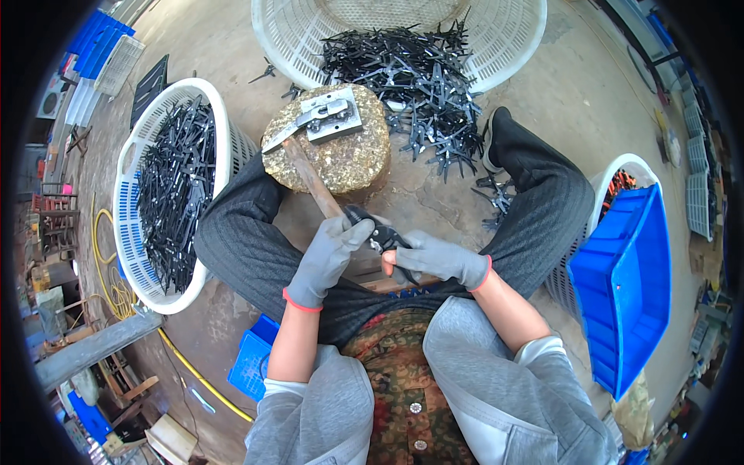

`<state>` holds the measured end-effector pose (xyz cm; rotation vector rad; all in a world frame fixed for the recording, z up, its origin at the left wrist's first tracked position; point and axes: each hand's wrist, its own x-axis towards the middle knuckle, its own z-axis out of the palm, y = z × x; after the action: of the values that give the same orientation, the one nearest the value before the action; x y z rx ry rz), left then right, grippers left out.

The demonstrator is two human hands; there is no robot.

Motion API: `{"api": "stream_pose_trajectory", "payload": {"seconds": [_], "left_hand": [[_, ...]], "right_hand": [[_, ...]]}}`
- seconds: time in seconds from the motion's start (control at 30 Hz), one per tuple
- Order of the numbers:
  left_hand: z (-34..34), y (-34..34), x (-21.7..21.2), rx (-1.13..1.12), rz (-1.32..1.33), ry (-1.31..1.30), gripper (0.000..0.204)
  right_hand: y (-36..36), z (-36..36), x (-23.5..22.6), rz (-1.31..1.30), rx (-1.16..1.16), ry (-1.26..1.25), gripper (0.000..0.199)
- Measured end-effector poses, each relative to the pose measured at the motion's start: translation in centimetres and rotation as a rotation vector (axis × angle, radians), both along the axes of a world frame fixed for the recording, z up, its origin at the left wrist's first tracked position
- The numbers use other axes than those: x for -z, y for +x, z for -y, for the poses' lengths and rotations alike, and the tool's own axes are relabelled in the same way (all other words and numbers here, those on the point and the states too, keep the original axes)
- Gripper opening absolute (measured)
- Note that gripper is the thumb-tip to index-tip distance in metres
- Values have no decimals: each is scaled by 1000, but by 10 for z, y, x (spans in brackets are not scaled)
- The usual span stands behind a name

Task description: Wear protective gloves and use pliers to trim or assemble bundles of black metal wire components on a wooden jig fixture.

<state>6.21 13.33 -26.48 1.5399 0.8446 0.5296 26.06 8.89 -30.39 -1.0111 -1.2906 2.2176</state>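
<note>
Both gloved hands meet over the lap: the left hand (329, 256) and right hand (434, 260) each clench the small black shears (380, 236) between them, steadying it. Beyond the grip lies a hammer (306, 167) on the block (341, 151).

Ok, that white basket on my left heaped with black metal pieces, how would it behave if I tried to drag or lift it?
The white basket is heaped with black metal pieces, so it is probably heavy and would drag rather than slide. Its slotted plastic wall may flex if lifted by the rim. Broad and low, it looks unlikely to tip.
</note>
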Motion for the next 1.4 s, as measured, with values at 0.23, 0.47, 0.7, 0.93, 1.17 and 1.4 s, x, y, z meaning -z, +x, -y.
{"api": "stream_pose_trajectory", "payload": {"seconds": [0.23,0.47,0.7,0.93,1.17,1.4], "left_hand": [[-58,-115,12,-725,974,-228,32],[-65,-115,-6,-599,1230,-232,40],[-87,-76,12,-754,868,-291,43],[-95,-46,4,-750,782,-292,44],[-88,-34,-1,-820,632,-281,45],[-82,-40,-3,-720,572,-177,45]], "right_hand": [[29,-53,30,-12,319,9,41],[68,-106,172,268,998,-374,26],[110,-98,280,1218,834,-73,41],[112,-117,313,1421,648,-39,33],[99,-135,319,1404,545,-52,36],[127,-197,231,151,1132,-645,18]]}}
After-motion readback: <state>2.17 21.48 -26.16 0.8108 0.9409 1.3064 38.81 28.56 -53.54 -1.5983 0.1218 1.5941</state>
